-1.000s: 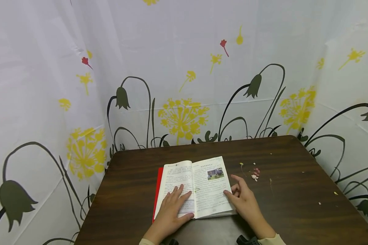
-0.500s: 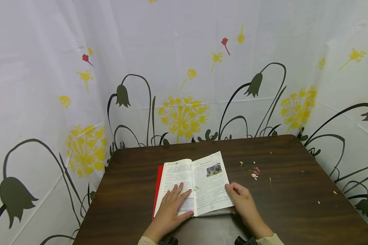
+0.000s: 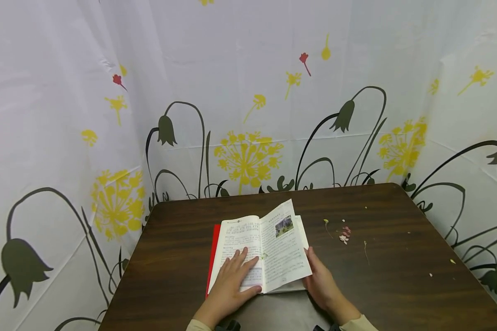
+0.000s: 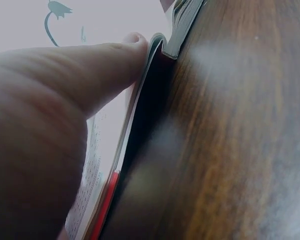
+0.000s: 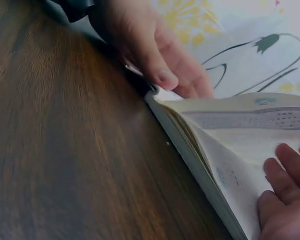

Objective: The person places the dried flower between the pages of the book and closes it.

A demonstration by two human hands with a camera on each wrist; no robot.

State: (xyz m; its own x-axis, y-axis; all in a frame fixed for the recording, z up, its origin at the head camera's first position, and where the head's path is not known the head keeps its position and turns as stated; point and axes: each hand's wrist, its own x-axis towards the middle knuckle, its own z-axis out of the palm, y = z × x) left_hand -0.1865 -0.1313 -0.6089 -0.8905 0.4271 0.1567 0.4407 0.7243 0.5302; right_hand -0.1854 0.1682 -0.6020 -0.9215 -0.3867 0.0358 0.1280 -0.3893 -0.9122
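Observation:
An open book (image 3: 240,230) with printed pages and a red cover edge lies on the table. My left hand (image 3: 234,280) rests spread on the left page, its thumb near the spine; the left wrist view shows that thumb (image 4: 110,62) against the book's lower edge. The right-hand leaf (image 3: 279,255), with a small colour picture, stands tilted up toward the left, another page showing beneath it. At its outer edge is my right hand (image 3: 325,282), partly hidden behind the leaf. In the right wrist view its fingers (image 5: 285,182) extend loosely against the paper, not curled round it.
Small dried flowers and petals (image 3: 344,234) lie on the brown wooden table (image 3: 397,285) right of the book, with thin stems (image 3: 366,252) nearby. Behind the table hangs a white curtain (image 3: 232,69) printed with flowers.
The right-hand leaf has lifted and swung leftward, uncovering the page beneath. My right hand moved left from pinching its edge to behind it. The left hand stayed in place.

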